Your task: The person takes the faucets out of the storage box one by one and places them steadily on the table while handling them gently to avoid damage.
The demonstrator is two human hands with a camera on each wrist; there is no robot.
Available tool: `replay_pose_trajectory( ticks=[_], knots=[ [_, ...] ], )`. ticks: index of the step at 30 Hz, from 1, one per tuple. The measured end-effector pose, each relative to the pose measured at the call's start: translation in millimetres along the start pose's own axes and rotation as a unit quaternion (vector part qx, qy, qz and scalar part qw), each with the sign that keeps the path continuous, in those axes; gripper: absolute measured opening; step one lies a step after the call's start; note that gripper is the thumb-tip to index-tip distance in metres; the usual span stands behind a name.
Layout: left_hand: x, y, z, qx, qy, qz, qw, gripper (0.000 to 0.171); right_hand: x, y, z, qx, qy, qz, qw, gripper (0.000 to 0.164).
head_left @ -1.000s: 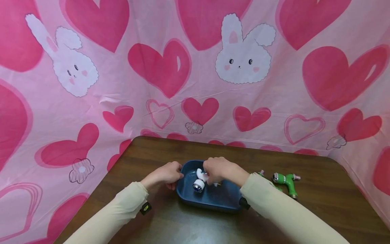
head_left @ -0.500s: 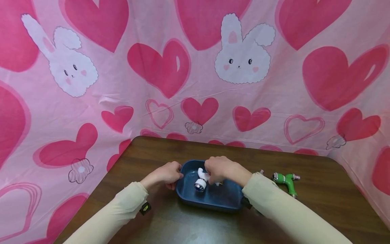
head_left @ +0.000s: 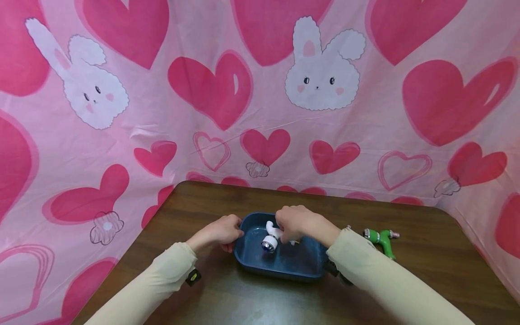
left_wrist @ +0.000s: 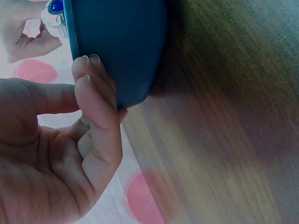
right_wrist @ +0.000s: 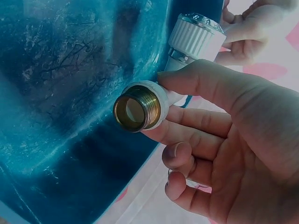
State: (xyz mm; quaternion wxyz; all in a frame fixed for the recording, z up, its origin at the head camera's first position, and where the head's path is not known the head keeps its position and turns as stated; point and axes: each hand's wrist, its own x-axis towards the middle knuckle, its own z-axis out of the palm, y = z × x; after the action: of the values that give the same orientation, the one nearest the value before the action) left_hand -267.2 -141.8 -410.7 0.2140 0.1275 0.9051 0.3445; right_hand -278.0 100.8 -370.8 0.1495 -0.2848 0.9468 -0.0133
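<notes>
A white tap with a ribbed knob and chrome cap is held over the dark blue basin, inside its outline in the head view. My right hand grips it. The right wrist view shows the thumb and fingers of my right hand around its body, by the brass threaded end. At the basin's left end, my left hand pinches the rim. In the left wrist view, curled fingers press the basin's outer wall.
A green tap lies on the brown wooden table to the right, partly behind the right sleeve. A small metal tip shows just above that sleeve. Pink heart-print cloth hangs behind the table.
My right hand and the white tap have shifted slightly right and a little up in the head view. The right sleeve now covers more of the green tap. The left hand keeps its place.
</notes>
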Motion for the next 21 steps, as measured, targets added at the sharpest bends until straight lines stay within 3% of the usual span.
replay_pose_trajectory(
  ticks=[21],
  knots=[
    [0.0,0.5,0.8,0.001,0.002,0.005,1.0,0.016,-12,1,0,0.017,0.018,-0.002,1.0,0.025]
  ],
)
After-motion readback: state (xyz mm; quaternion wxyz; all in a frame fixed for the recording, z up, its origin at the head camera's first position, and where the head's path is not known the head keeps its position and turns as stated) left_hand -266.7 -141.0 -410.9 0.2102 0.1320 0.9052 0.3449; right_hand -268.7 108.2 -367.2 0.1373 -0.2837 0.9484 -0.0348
